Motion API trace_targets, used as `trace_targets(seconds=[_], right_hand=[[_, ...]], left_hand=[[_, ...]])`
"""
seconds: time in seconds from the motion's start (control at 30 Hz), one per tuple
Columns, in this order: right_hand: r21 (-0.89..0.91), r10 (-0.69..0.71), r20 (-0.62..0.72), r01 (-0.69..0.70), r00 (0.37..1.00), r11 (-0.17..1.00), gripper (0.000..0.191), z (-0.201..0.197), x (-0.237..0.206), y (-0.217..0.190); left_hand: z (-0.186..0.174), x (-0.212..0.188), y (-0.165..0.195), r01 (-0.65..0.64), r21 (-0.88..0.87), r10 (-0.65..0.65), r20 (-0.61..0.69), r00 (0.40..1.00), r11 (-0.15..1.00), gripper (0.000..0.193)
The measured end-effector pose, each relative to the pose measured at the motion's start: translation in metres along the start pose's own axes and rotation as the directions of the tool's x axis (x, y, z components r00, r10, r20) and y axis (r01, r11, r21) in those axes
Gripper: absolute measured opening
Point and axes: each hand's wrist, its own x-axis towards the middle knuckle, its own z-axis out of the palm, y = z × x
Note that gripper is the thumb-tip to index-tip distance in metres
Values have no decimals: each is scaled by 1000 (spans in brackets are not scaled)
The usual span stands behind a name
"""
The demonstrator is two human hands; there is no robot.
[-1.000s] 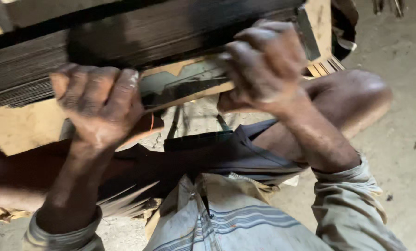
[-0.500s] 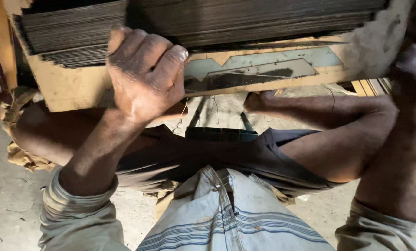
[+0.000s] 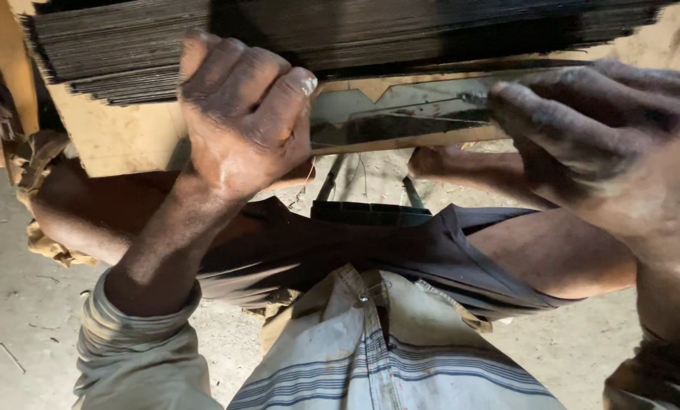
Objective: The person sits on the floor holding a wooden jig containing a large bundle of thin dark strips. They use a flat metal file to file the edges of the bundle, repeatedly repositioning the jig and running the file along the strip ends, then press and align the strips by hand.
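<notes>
My left hand [image 3: 245, 114] is closed around the left end of a thin, flat metal strip [image 3: 400, 121] that lies on a pale wooden board [image 3: 112, 137]. My right hand [image 3: 605, 144] is at the strip's right end, fingertips pinching or pressing on it. Behind the strip, a thick stack of dark thin sheets [image 3: 355, 30] lies across the board. Both hands are dark with grime. I am seated with my bare legs [image 3: 560, 250] spread under the board.
A wooden post [image 3: 2, 61] stands at the left edge. Dusty concrete floor [image 3: 21, 319] lies below on both sides. Crumpled brown cloth [image 3: 47, 243] sits by my left leg. Two dark rods [image 3: 332, 178] run down under the board.
The view swung and moved closer. My left hand stayed gripping the strip's left end. My right hand, at the frame's edge half a second ago, came back onto the strip's right end.
</notes>
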Motion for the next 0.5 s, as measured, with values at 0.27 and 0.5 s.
trace_targets(seconds=[0.27, 0.5], right_hand=[[74, -25, -7, 25, 1000, 997, 78, -1, 30, 7], [-203, -96, 12, 96, 995, 974, 46, 5, 33, -5]], left_hand=[[0, 2, 2, 14, -9, -14, -8, 1000, 1000, 33], [1, -2, 0, 26, -21, -26, 6, 1000, 999, 32]])
